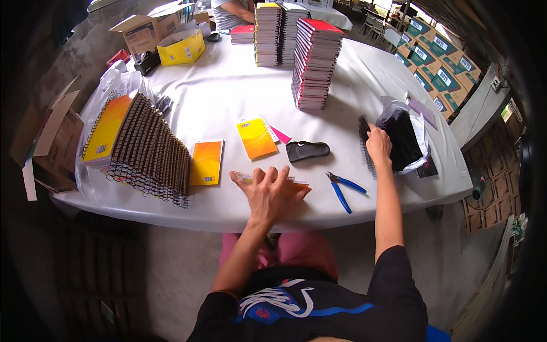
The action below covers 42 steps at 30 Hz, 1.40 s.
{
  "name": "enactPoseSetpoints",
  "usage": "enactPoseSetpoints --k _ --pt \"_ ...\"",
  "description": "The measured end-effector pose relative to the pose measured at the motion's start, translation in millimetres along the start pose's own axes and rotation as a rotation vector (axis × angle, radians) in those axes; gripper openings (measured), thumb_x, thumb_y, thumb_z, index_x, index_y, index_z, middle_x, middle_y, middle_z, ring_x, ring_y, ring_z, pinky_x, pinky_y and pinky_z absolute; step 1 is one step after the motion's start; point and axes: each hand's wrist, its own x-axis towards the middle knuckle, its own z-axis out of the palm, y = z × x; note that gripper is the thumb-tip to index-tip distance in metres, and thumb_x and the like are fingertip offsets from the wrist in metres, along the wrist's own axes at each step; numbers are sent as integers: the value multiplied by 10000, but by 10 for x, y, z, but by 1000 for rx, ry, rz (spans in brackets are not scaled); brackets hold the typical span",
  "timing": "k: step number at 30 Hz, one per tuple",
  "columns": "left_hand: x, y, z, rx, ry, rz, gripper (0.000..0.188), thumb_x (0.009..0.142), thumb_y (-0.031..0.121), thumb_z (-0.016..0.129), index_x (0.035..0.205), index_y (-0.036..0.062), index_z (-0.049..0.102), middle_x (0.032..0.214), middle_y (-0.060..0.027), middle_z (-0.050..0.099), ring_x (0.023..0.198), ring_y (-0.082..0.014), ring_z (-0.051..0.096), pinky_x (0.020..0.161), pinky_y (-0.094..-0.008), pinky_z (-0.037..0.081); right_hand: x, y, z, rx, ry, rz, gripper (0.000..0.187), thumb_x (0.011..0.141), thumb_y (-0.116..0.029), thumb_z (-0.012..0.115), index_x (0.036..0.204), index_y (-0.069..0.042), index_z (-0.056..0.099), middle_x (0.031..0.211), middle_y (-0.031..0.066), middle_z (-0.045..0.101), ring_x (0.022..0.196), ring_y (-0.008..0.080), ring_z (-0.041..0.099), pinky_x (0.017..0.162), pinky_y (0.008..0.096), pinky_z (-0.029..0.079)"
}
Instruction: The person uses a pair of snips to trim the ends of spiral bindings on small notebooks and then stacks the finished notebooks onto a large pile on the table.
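My left hand (266, 191) is closed around a punched notebook block with an orange cover (300, 183) at the table's near edge, hiding most of it. Off to the right, my right hand (379, 143) pinches a black spiral binding coil (365, 149) beside a white plastic bag (422, 149) full of black coils (403, 137). Blue-handled cutting pliers (345, 187) lie with jaws apart between my hands. Beyond the left hand are a yellow-orange notebook (256, 138), a pink strip (280, 134) and a black case (307, 151). Another orange notebook (207, 163) lies to its left.
A tall, leaning stack of spiral-bound notebooks (151, 149) stands at the left. Farther back rise red-covered notebooks (316, 65) and other piles (268, 37). Cardboard boxes (60, 134) flank the white-covered table (228, 94). A person (232, 12) is at the far side.
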Motion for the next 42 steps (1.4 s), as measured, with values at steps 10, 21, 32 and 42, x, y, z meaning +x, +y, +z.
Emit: enactPoseSetpoints --k 10,21,32,42 --pt "47 -184 -35 12 -38 68 612 563 608 720 1000 186 656 870 28 574 904 -205 518 910 -720 142 -317 -339 -731 547 134 -156 353 828 -77 594 1177 -70 543 1055 84 589 774 182 558 668 315 452" --pt "124 -425 -369 -22 -219 18 702 548 406 809 1181 225 564 1009 11 570 963 -193 522 892 -615 319 -1349 -1507 -347 996 -400 -390 404 725 63 608 1115 -36 572 1078 150 611 967 311 611 842 364 490" --pt "-16 -516 -195 -269 -164 83 408 684 235 750 1076 225 638 1005 16 545 950 -226 466 846 -421 418 -1375 -1491 -497 936 -451 -356 640 742 49 597 1318 -149 400 1057 193 603 896 388 603 762 433 487" --pt "-145 -63 6 -30 -51 86 572 636 504 721 1096 196 574 987 -62 458 1066 -257 411 907 -691 177 -1361 -1260 -747 1081 -555 -64 559 859 -192 635 1361 -158 391 814 17 552 598 60 395 590 251 418"
